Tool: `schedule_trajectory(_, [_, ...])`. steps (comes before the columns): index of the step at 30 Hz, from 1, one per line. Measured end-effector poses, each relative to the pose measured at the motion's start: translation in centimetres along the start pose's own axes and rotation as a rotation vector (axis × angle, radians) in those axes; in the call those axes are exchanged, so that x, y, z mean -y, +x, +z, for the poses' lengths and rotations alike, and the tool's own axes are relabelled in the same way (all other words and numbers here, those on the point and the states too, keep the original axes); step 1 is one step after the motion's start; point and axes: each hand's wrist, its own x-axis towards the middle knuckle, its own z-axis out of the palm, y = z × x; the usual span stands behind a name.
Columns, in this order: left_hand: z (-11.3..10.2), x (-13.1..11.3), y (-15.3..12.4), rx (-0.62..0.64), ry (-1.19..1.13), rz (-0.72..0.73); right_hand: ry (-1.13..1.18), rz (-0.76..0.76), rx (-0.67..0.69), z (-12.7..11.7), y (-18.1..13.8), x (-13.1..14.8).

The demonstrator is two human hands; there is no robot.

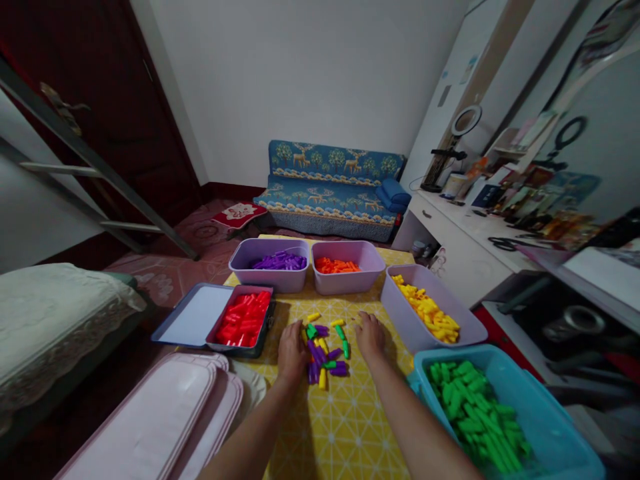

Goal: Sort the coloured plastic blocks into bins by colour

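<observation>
A small mixed pile of purple, green and yellow plastic tube-like pieces [320, 353] lies on the yellow patterned tablecloth [340, 427]. My left hand [293, 353] rests against the pile's left side, its fingers stretched forward and touching pieces there. On the other side, my right hand [370, 337] lies low over the cloth with fingers apart, a short way from the pile, and I see nothing in it. A yellow piece [337, 323] and a green piece [341, 331] are the loose ones closest to its fingertips.
Around the table stand bins of purple pieces [235, 265], orange pieces [373, 267], yellow pieces [395, 320] and green pieces [565, 427]. A lidded box [213, 340] holds red pieces. Pale lids [150, 407] are stacked at left. Beyond are a blue sofa [330, 193] and a cluttered dresser [450, 227].
</observation>
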Motion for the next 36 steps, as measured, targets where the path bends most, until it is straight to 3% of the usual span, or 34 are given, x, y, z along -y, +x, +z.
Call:
schedule_trajectory(5, [-0.2, 0.0, 0.0, 0.019, 0.004, 0.002, 0.04, 0.04, 0.038, 0.7, 2.2, 0.2])
schedule_trajectory(16, [-0.2, -0.1, -0.1, 0.036, -0.006, 0.01, 0.175, 0.009, 0.009, 0.1, 2.7, 1.4])
schedule_trajectory(20, [-0.2, -0.2, -0.1, 0.026, -0.009, 0.01, 0.356, -0.135, -0.068, -2.4, 3.5, 1.7])
schedule_trajectory(23, [-0.2, -0.1, -0.1, 0.036, -0.004, 0.012, 0.499, -0.191, -0.147, -5.5, 6.0, 1.5])
schedule_trajectory(29, [-0.4, -0.3, 0.0, 0.041, 0.003, 0.021, 0.687, -0.034, -0.449, -10.6, 13.2, 1.7])
schedule_trajectory(32, [-0.4, -0.3, 0.0, 0.043, 0.008, 0.013, 0.645, -0.041, -0.452, -10.1, 13.4, 2.4])
schedule_trajectory(36, [-0.3, -0.2, 0.0, 0.052, 0.016, 0.002, 0.468, -0.134, -0.34, -8.0, 10.9, 2.9])
